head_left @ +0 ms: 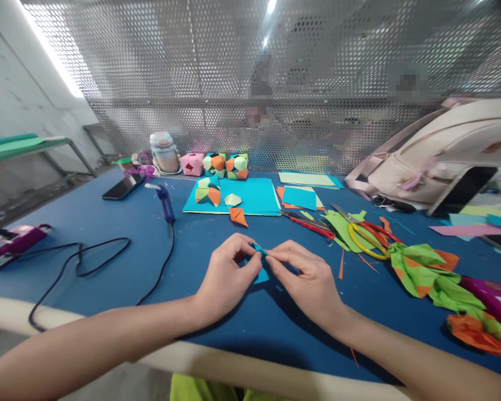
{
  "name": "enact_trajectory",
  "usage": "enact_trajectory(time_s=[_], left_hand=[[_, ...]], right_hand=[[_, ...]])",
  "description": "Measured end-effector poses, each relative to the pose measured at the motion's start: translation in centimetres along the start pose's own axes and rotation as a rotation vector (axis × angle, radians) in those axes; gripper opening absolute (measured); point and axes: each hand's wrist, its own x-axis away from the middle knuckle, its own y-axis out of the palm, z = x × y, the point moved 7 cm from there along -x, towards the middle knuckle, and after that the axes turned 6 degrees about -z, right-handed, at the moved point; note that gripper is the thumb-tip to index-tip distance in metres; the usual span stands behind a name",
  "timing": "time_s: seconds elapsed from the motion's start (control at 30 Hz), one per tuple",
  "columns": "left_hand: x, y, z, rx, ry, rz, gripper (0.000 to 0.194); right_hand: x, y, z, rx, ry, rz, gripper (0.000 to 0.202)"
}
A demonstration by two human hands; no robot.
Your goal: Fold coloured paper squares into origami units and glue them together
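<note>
Mostly hidden between the fingers of the left hand (225, 275) and right hand (307, 278): the small blue folded paper (262, 273), shape of its folds impossible to tell. Cut off by the right edge: the beige backpack (442, 153), the magenta object (495, 298), the pink paper sheet (471, 229). Cut off at the left edge: the purple device (12, 242). Blurred behind the perforated metal screen (192, 83): figures of other people, details unreadable. Forearms running out of the bottom edge.
</note>
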Motion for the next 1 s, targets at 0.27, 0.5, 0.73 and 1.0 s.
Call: enact_trajectory(time_s=[0.27,0.5,0.73,1.0], left_hand=[[0.1,0.0,0.0,-0.049,0.061,0.000,0.011],[0.0,0.1,-0.7,0.094,-0.018,0.030,0.012],[-0.6,0.5,-0.6,0.018,-0.123,-0.132,0.020],[-0.7,-0.1,-1.0,-0.011,-0.115,-0.076,0.020]], right_hand=[[0.0,0.0,-0.1,0.036,-0.003,0.019,0.011],[-0.3,-0.3,-0.1,0.071,-0.016,0.034,0.013],[-0.3,-0.5,-0.3,0.099,-0.053,0.025,0.014],[-0.3,-0.3,0.8,0.087,-0.014,-0.008,0.015]])
